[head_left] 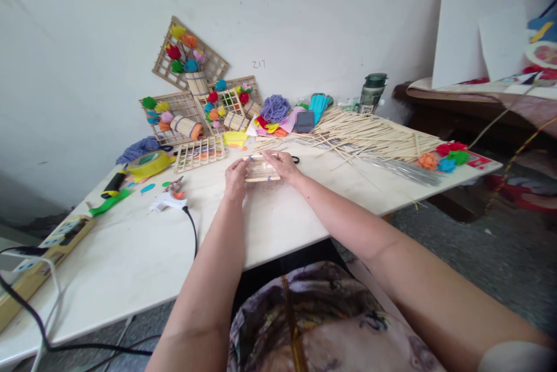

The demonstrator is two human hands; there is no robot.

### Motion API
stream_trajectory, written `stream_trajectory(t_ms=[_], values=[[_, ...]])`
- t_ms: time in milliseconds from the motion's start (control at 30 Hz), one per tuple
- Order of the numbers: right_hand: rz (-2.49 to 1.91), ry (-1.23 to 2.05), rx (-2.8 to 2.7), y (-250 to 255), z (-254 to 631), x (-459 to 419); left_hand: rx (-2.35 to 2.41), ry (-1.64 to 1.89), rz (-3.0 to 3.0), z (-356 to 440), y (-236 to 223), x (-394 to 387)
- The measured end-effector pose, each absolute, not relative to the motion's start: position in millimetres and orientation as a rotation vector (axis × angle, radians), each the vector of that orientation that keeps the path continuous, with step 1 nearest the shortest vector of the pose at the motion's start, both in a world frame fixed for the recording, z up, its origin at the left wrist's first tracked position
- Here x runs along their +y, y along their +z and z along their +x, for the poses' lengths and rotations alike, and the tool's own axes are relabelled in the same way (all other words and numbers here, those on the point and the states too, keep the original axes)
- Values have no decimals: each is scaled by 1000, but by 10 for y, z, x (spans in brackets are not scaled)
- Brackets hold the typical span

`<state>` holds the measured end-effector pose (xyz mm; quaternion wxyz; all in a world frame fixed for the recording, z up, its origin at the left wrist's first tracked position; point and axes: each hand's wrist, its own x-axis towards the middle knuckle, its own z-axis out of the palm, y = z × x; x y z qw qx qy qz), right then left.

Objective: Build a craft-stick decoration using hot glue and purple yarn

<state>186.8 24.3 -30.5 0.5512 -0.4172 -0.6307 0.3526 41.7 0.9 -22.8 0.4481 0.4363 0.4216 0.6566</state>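
A small clear piece edged with pale wooden sticks (262,175) lies sideways between my hands, low over the table's middle. Bits of purple yarn show at its top left and bottom right, and light glints off its transparent centre. My left hand (235,176) is closed around the left end. At the other end, my right hand (282,166) grips from above with fingers along the top edge. The hidden fingertips leave the exact grip unclear. A black ring-shaped handle (296,159) pokes out just behind my right hand. To the left lies a white glue gun (169,201) with a black cord.
Stick lattices (201,154) with colourful felt flowers stand at the back left. Loose wooden sticks (374,134) pile at the right, beside metal wires (402,172). Purple yarn (275,108), a dark green bottle (373,93), yellow tape (149,165) and a power strip (56,247) surround the work area.
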Motion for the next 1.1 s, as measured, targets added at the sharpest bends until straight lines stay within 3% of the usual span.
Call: stream_trajectory(t_ms=[1100], values=[[-985,788,-1523,-281,1870,222,1011,1603,1075,417,-216,3]])
